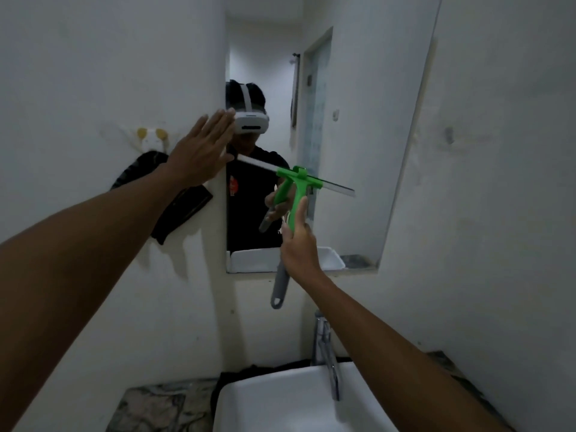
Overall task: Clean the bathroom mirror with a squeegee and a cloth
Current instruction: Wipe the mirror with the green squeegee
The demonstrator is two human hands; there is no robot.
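The mirror [349, 88] is a tall frameless pane set in the white wall, reflecting a person with a headset. My right hand [300, 244] grips the green squeegee [300, 188] by its handle. Its blade lies slanted against the glass at mid height, and the grey handle end [279, 289] hangs below my fist. My left hand [201, 151] is flat and open, fingers together, pressed on the wall at the mirror's left edge. A dark cloth [180, 207] hangs on the wall left of the mirror.
A white basin [274, 400] with a chrome tap [327, 353] stands below, on a marbled counter [149, 410]. Something dark lies behind the basin [249, 374]. A small animal-shaped hook [152, 140] holds the dark cloth. A narrow ledge [358, 263] runs under the mirror.
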